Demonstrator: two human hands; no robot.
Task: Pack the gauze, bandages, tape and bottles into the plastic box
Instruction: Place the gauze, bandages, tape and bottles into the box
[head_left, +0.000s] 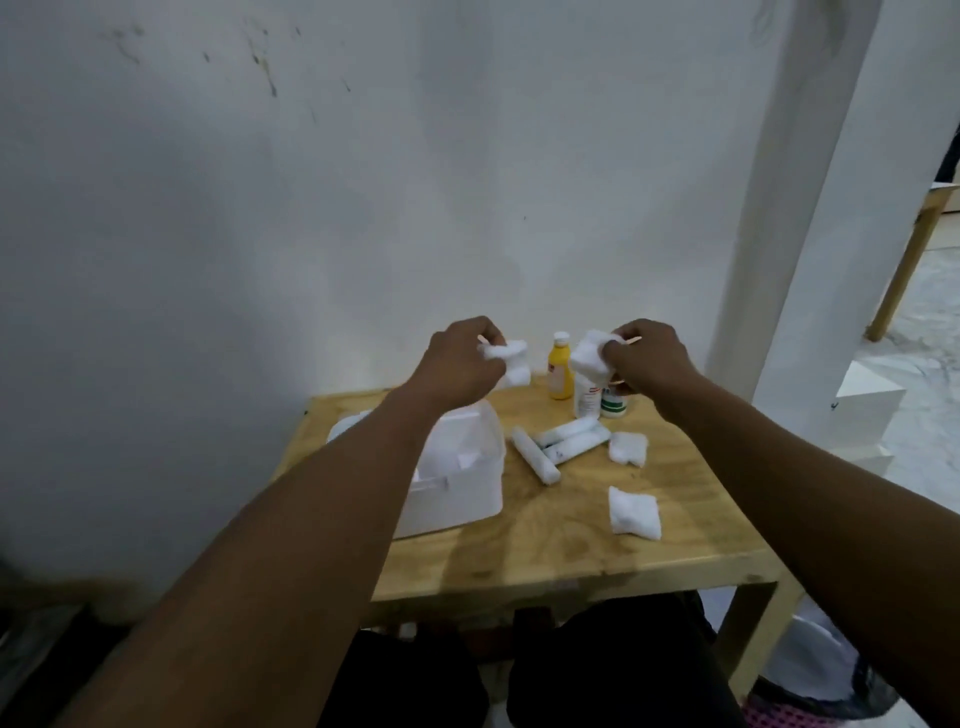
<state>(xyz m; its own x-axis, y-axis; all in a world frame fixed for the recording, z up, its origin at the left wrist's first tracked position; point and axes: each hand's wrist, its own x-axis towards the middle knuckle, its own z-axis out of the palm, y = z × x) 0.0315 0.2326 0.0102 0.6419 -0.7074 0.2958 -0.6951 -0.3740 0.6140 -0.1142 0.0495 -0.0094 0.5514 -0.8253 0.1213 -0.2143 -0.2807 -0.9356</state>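
Both arms raised over small light wooden desk (597, 540) against white wall. Left hand (462, 358) closed around a white crumpled gauze pad (511, 361), held up above the white plastic box (457, 483); a thin pale stick pokes out by the fingers. Right hand (647, 358) closed around a second white gauze wad (589, 358), in front of the bottles. Box sits open on the desk's left part, some white stuff inside, contents unclear. Yellow plastic bottle with white cap (561, 366) stands upright at the back; a white labelled bottle (586, 397) and a small green-and-white container (614, 404) just beside it. Three white rolled bandages (558, 447) lie loose mid-desk, touching. Two flat white gauze squares, one (628, 448) right of the rolls, one (635, 512) nearer the front edge. Tape not identifiable.
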